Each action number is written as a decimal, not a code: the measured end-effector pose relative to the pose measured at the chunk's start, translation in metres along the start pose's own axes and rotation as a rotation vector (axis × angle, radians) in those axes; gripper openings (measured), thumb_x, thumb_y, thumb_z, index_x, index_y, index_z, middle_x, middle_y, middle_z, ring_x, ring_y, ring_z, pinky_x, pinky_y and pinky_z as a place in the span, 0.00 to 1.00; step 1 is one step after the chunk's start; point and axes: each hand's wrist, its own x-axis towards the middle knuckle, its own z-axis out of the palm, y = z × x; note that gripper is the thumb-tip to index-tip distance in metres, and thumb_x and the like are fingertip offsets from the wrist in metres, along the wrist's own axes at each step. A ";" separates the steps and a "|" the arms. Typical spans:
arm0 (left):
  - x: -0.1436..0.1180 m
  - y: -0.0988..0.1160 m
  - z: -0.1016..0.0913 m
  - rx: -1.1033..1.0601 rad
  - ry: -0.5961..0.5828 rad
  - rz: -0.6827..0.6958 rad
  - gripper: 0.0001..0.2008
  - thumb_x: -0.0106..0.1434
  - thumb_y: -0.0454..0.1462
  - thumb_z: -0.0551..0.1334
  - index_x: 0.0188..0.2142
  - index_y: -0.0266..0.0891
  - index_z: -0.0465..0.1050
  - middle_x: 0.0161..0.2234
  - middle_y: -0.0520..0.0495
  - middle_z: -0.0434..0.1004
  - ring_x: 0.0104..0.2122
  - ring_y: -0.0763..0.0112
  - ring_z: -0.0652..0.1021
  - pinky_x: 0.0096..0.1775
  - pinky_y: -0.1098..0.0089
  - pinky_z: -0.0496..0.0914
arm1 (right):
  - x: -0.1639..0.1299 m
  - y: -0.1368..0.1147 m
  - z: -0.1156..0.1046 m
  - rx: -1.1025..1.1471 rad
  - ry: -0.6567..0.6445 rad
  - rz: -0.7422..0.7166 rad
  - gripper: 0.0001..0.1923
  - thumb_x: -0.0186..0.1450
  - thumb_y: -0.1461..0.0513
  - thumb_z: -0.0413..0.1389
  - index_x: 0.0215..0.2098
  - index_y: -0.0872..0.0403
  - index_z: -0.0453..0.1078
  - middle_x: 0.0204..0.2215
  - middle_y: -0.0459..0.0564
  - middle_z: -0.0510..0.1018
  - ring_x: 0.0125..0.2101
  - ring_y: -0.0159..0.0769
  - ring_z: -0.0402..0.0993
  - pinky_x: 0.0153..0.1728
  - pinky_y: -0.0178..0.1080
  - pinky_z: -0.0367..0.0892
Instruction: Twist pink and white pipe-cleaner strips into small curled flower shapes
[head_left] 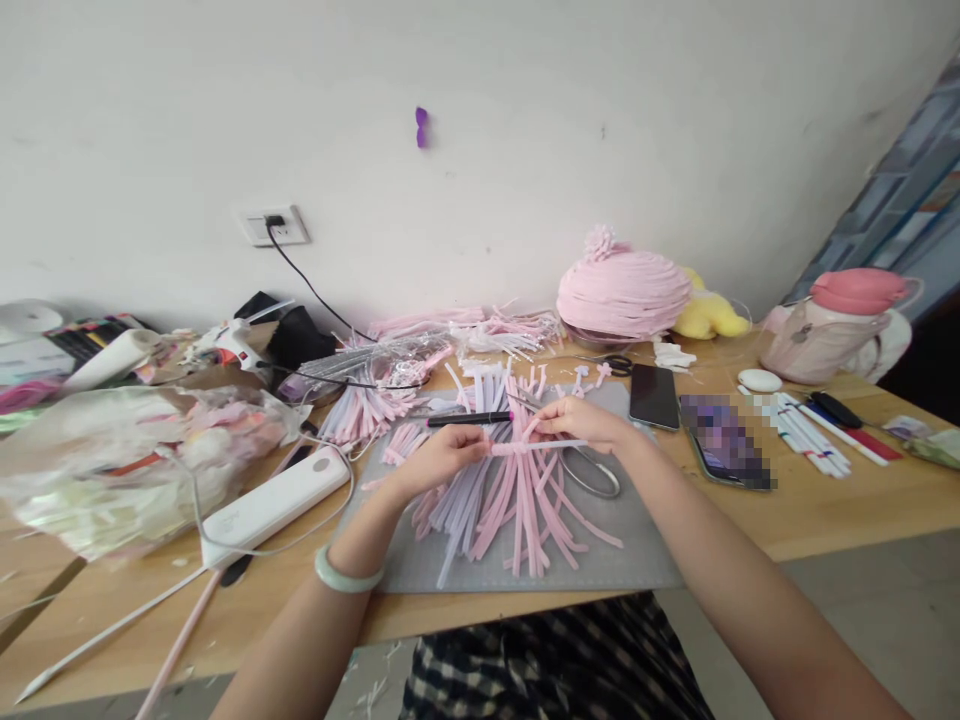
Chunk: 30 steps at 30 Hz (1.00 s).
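Note:
My left hand (448,458) is closed, pinching the left end of a short horizontal row of pink pipe cleaners (525,510) whose long ends fan downward. My right hand (576,422) pinches a pink strand at the row's upper right. A pale lavender pipe cleaner (559,444) sticks out sideways from the row, below my right fingers. Several lavender pipe cleaners (461,515) lie spread on the grey cutting mat (637,540) beneath. A black pen (469,419) lies just above my left fingertips. Silver scissors (596,478) lie partly under the strands and my right hand.
At the back stands a round pink yarn-like piece (622,295) beside a yellow plush (709,310). Two phones (655,396), white markers (814,440) and a pink-lidded jug (832,325) are on the right. A white glue gun-like device (274,505), cables and a plastic bag (142,450) crowd the left.

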 end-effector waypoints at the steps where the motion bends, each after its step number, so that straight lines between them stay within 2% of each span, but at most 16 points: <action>1: 0.001 -0.002 -0.001 0.032 0.026 0.009 0.15 0.58 0.44 0.52 0.24 0.36 0.66 0.21 0.54 0.58 0.23 0.75 0.61 0.26 0.75 0.56 | 0.001 0.001 0.000 0.025 0.023 -0.004 0.12 0.48 0.58 0.60 0.27 0.59 0.76 0.23 0.48 0.77 0.24 0.28 0.67 0.27 0.31 0.59; 3: 0.001 -0.004 -0.002 0.093 0.067 0.019 0.16 0.58 0.45 0.51 0.25 0.36 0.69 0.21 0.54 0.61 0.24 0.74 0.64 0.27 0.75 0.57 | 0.002 0.002 0.000 0.033 0.055 -0.008 0.13 0.48 0.58 0.61 0.28 0.59 0.76 0.24 0.47 0.76 0.24 0.29 0.68 0.28 0.32 0.60; 6: 0.001 -0.003 -0.005 0.186 0.103 0.023 0.16 0.59 0.46 0.51 0.27 0.37 0.70 0.22 0.53 0.64 0.24 0.74 0.65 0.27 0.75 0.57 | 0.001 0.002 -0.001 -0.033 0.082 0.008 0.14 0.48 0.58 0.61 0.29 0.59 0.76 0.21 0.46 0.75 0.21 0.27 0.65 0.25 0.32 0.59; 11: -0.003 0.002 -0.010 0.456 0.181 0.020 0.17 0.62 0.44 0.47 0.25 0.39 0.66 0.19 0.55 0.62 0.22 0.74 0.64 0.25 0.74 0.55 | -0.002 -0.001 -0.004 -0.088 0.092 0.006 0.15 0.52 0.58 0.59 0.34 0.60 0.76 0.17 0.44 0.72 0.18 0.26 0.63 0.22 0.31 0.57; 16: 0.000 -0.002 -0.006 0.712 0.280 0.066 0.13 0.63 0.38 0.46 0.28 0.39 0.66 0.26 0.47 0.70 0.29 0.68 0.70 0.31 0.71 0.59 | -0.001 0.000 0.000 -0.028 0.058 -0.038 0.14 0.55 0.58 0.56 0.34 0.59 0.74 0.23 0.46 0.76 0.18 0.24 0.63 0.20 0.29 0.56; 19: 0.003 -0.008 0.001 0.688 0.332 0.055 0.12 0.63 0.33 0.44 0.30 0.38 0.64 0.30 0.44 0.71 0.31 0.66 0.72 0.33 0.70 0.62 | 0.001 0.002 0.007 -0.019 0.060 -0.052 0.11 0.56 0.58 0.55 0.30 0.59 0.74 0.23 0.47 0.76 0.18 0.24 0.64 0.19 0.29 0.56; 22: 0.006 -0.013 0.005 0.626 0.374 0.063 0.11 0.62 0.32 0.44 0.28 0.38 0.62 0.29 0.45 0.70 0.30 0.67 0.71 0.34 0.70 0.62 | 0.003 0.004 0.011 -0.005 0.065 -0.057 0.11 0.57 0.59 0.55 0.27 0.60 0.73 0.24 0.48 0.76 0.18 0.24 0.65 0.19 0.29 0.56; 26: 0.007 -0.013 0.001 0.563 0.370 0.080 0.12 0.62 0.35 0.45 0.25 0.39 0.61 0.25 0.48 0.68 0.27 0.69 0.70 0.32 0.71 0.62 | 0.006 0.005 0.010 0.128 0.136 -0.043 0.09 0.56 0.61 0.56 0.29 0.60 0.72 0.22 0.48 0.76 0.16 0.23 0.65 0.17 0.28 0.55; 30: 0.004 -0.008 -0.004 0.546 0.339 0.062 0.15 0.63 0.42 0.46 0.28 0.39 0.65 0.25 0.50 0.69 0.27 0.69 0.71 0.30 0.73 0.60 | 0.006 0.004 0.006 0.265 0.226 -0.066 0.05 0.53 0.63 0.57 0.24 0.59 0.71 0.19 0.47 0.75 0.14 0.23 0.64 0.16 0.29 0.55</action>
